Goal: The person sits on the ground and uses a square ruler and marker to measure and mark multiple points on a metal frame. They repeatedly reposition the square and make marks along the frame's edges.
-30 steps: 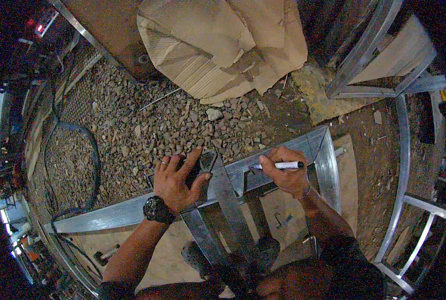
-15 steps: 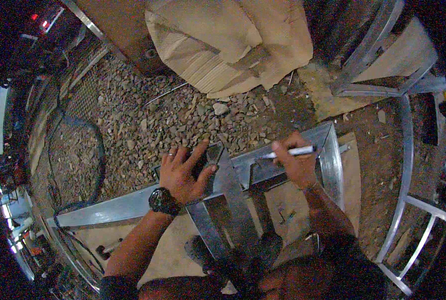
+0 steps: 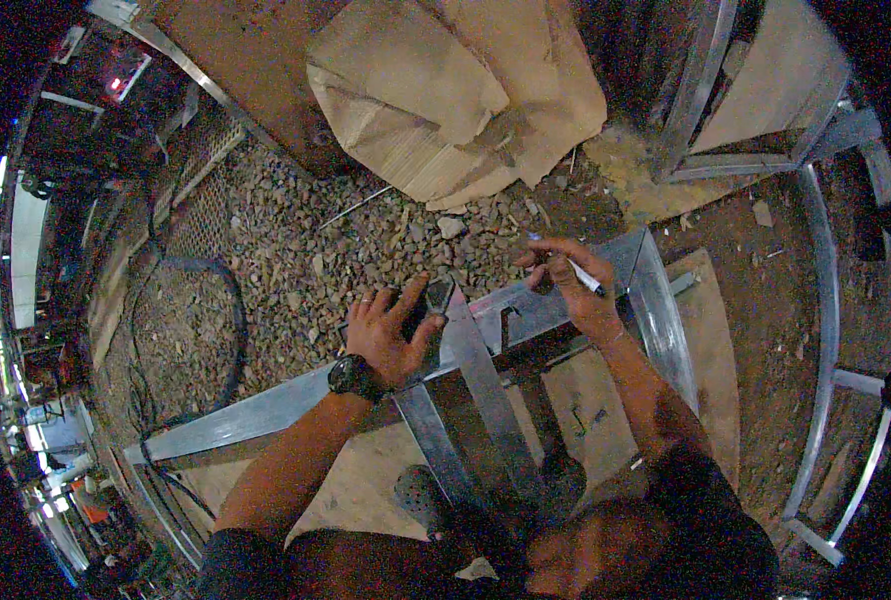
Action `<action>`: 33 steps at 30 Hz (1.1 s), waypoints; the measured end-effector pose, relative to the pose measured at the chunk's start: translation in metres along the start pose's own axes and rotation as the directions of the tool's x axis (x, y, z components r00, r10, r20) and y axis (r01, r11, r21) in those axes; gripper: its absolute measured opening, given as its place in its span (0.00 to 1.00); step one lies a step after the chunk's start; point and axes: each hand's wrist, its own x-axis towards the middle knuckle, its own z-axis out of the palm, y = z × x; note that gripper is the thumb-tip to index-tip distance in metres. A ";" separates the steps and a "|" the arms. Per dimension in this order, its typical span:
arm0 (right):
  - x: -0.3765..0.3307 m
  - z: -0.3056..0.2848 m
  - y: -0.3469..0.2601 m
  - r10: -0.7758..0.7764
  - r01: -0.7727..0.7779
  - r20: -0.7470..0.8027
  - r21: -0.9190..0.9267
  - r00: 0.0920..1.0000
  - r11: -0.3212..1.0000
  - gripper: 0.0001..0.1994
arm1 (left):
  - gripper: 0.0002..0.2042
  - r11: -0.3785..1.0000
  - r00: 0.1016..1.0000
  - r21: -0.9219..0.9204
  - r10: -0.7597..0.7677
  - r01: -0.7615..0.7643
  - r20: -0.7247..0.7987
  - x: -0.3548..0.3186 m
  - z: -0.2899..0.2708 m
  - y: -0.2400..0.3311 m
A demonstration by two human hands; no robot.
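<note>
My left hand (image 3: 394, 338) lies with fingers spread on the metal pieces, its thumb beside the open end of a square tube (image 3: 440, 294). A watch (image 3: 351, 376) is on that wrist. My right hand (image 3: 588, 300) is closed round a white marker (image 3: 586, 274), held slanted above the long silvery metal beam (image 3: 256, 413). Across this beam lies a flat metal bar (image 3: 488, 395), running toward my feet. Just right of the bar, a dark hooked shape (image 3: 508, 325) shows on the beam; I cannot tell whether it is drawn or an object.
Gravel (image 3: 296, 250) covers the ground beyond the beam, with crumpled brown cardboard (image 3: 446, 90) farther off. A black cable (image 3: 238, 330) curves at left. Metal frames (image 3: 824, 300) stand at right. Board sheeting (image 3: 341, 490) lies under the beam, near my shoes (image 3: 421, 498).
My right hand has lifted the marker off the beam and turned it, so it now slants up to the left. My left hand stays on the metal. The whole view has shifted slightly.
</note>
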 end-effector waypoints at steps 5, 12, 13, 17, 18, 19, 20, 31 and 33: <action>0.000 -0.004 -0.003 -0.035 0.038 0.040 -0.083 0.999 0.996 0.15 | 0.32 0.999 0.999 0.039 -0.018 0.017 0.031 0.002 0.003 0.001; 0.006 -0.003 0.002 -0.101 0.143 0.195 -0.218 0.976 0.965 0.20 | 0.31 0.998 0.999 -0.056 -0.032 0.031 -0.016 0.001 0.006 -0.005; 0.005 -0.006 0.002 -0.111 0.177 0.261 -0.244 0.959 0.953 0.23 | 0.31 0.999 0.999 -0.037 0.004 -0.005 -0.045 -0.001 0.010 -0.009; -0.010 0.003 -0.032 -0.106 0.270 0.390 -0.394 0.915 0.879 0.23 | 0.32 0.999 1.000 -0.034 -0.006 0.006 0.011 0.002 0.009 -0.009; -0.009 0.002 -0.024 -0.154 0.352 0.416 -0.454 0.896 0.818 0.24 | 0.32 1.000 1.000 -0.022 0.002 -0.001 0.008 0.004 0.009 -0.009; -0.007 -0.001 -0.012 -0.198 0.428 0.445 -0.509 0.873 0.747 0.24 | 0.32 1.000 1.000 -0.010 0.010 -0.010 0.007 0.005 0.009 -0.008; -0.006 -0.002 -0.006 -0.236 0.494 0.470 -0.559 0.850 0.666 0.25 | 0.32 1.000 1.000 -0.005 -0.008 0.008 0.017 0.006 0.009 -0.006; -0.014 -0.044 -0.019 -0.328 0.342 0.168 -0.722 0.930 0.601 0.18 | 0.30 0.998 0.996 -0.042 -0.047 0.051 0.081 0.016 0.000 0.015; -0.016 -0.043 -0.017 -0.295 0.294 0.137 -0.747 0.946 0.597 0.18 | 0.30 0.999 0.999 -0.037 -0.032 0.033 0.033 0.022 0.008 0.022</action>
